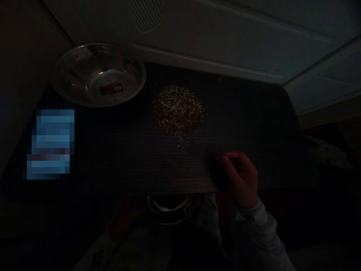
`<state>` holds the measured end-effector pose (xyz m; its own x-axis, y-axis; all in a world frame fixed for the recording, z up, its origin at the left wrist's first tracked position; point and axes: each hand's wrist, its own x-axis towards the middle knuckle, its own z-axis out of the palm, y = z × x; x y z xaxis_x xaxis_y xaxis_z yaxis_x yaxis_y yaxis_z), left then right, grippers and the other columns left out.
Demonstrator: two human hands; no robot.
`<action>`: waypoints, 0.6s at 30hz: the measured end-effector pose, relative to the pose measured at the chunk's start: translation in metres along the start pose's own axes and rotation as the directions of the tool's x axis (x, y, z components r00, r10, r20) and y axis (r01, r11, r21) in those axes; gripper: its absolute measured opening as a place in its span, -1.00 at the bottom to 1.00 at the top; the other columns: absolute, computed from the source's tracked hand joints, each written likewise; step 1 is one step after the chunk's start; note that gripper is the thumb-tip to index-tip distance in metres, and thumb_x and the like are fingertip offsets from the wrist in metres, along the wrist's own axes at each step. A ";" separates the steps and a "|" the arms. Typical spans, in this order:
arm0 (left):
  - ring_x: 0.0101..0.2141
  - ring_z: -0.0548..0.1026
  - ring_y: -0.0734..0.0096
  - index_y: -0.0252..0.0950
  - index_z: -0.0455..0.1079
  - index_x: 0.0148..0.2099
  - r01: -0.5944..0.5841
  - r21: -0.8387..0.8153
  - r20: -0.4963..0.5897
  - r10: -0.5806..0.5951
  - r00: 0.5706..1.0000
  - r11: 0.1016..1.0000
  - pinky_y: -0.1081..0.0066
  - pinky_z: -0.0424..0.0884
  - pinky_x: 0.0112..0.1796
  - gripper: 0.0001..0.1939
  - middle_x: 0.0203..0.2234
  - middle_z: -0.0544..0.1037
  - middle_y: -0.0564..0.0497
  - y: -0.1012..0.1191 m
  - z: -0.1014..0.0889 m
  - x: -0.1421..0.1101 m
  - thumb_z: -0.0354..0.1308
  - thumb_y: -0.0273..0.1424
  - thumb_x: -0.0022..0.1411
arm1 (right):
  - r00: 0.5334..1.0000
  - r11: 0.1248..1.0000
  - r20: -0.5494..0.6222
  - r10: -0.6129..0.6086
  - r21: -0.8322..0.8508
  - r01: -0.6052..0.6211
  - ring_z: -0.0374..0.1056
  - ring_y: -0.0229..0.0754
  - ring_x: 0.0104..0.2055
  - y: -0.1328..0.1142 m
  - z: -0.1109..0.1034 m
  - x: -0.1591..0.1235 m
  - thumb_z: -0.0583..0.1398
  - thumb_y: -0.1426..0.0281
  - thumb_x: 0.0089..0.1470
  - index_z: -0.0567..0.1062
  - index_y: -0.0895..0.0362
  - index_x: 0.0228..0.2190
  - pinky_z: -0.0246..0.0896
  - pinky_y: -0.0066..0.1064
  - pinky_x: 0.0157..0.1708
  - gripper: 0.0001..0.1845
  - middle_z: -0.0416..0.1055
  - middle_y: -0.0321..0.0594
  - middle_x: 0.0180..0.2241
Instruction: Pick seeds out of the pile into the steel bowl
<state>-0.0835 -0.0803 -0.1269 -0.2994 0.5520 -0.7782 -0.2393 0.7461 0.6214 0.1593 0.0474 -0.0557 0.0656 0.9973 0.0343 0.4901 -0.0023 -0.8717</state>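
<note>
A heap of small pale grains (179, 112) lies on a dark ribbed mat (118, 158) covering the table. My right hand (241, 178) is at the mat's near edge, below and to the right of the heap. Its fingers are closed on a dark flat piece (210, 163) that stands on the mat. A few stray grains (182, 146) lie just above that piece. My left hand (124, 222) is dim, below the table edge, at the left rim of a small metal bowl (169, 209) held under the edge. Its fingers are too dark to read.
A wide steel bowl (98, 75) with a label inside sits at the mat's far left corner. A blurred bluish patch (50, 145) lies at the left. A pale panelled wall (225, 37) runs behind the table. The room is very dark.
</note>
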 end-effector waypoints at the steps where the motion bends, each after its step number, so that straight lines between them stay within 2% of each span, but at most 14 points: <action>1: -0.48 0.45 0.12 -0.29 0.40 -0.53 0.033 -0.001 0.010 -0.033 0.999 0.999 0.27 0.33 -0.47 -0.74 -0.61 0.52 0.00 0.001 0.001 -0.001 0.26 -0.38 -0.44 | 1.000 1.000 0.017 -0.001 0.000 0.001 0.28 -0.28 -0.45 0.000 0.000 0.000 0.10 0.36 -0.10 0.35 0.09 -0.45 0.18 -0.41 -0.46 -0.91 0.37 -0.28 -0.50; 4: -0.46 0.45 0.14 -0.28 0.40 -0.52 0.113 -0.034 0.025 -0.112 0.993 0.993 0.28 0.33 -0.44 -0.72 -0.60 0.52 0.02 0.004 0.003 -0.002 0.26 -0.38 -0.46 | 0.998 1.000 0.056 -0.010 -0.015 0.011 0.29 -0.28 -0.42 -0.002 0.001 -0.001 0.10 0.36 -0.09 0.35 0.09 -0.43 0.18 -0.40 -0.41 -0.91 0.37 -0.28 -0.47; 7: -0.46 0.45 0.14 -0.27 0.38 -0.52 0.121 -0.064 -0.016 -0.122 0.992 0.991 0.27 0.32 -0.42 -0.71 -0.62 0.51 0.04 0.004 0.004 -0.002 0.27 -0.40 -0.48 | 0.996 0.999 0.087 -0.024 -0.040 0.028 0.29 -0.27 -0.39 -0.004 0.002 -0.001 0.10 0.37 -0.08 0.35 0.09 -0.42 0.19 -0.39 -0.38 -0.90 0.38 -0.27 -0.45; 14: -0.44 0.45 0.11 -0.29 0.39 -0.50 0.034 -0.022 0.030 -0.034 0.999 0.999 0.22 0.32 -0.41 -0.71 -0.58 0.51 0.01 -0.009 -0.002 0.005 0.26 -0.36 -0.44 | 0.987 0.985 0.136 -0.088 -0.138 0.106 0.30 -0.26 -0.38 -0.008 0.010 -0.001 0.08 0.37 -0.07 0.35 0.06 -0.40 0.18 -0.36 -0.35 -0.90 0.39 -0.29 -0.44; 18: -0.41 0.44 0.11 -0.29 0.39 -0.49 -0.005 -0.014 0.030 0.006 1.000 1.000 0.25 0.32 -0.40 -0.73 -0.55 0.51 0.00 -0.006 -0.001 0.003 0.24 -0.38 -0.40 | 0.971 0.969 0.200 -0.127 -0.182 0.164 0.29 -0.26 -0.38 -0.011 0.014 -0.002 0.08 0.38 -0.06 0.35 0.05 -0.41 0.16 -0.35 -0.34 -0.91 0.39 -0.31 -0.44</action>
<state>-0.0835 -0.0834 -0.1328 -0.2733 0.5669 -0.7771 -0.2505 0.7381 0.6265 0.1419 0.0462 -0.0531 -0.1725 0.9839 0.0457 0.6444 0.1479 -0.7502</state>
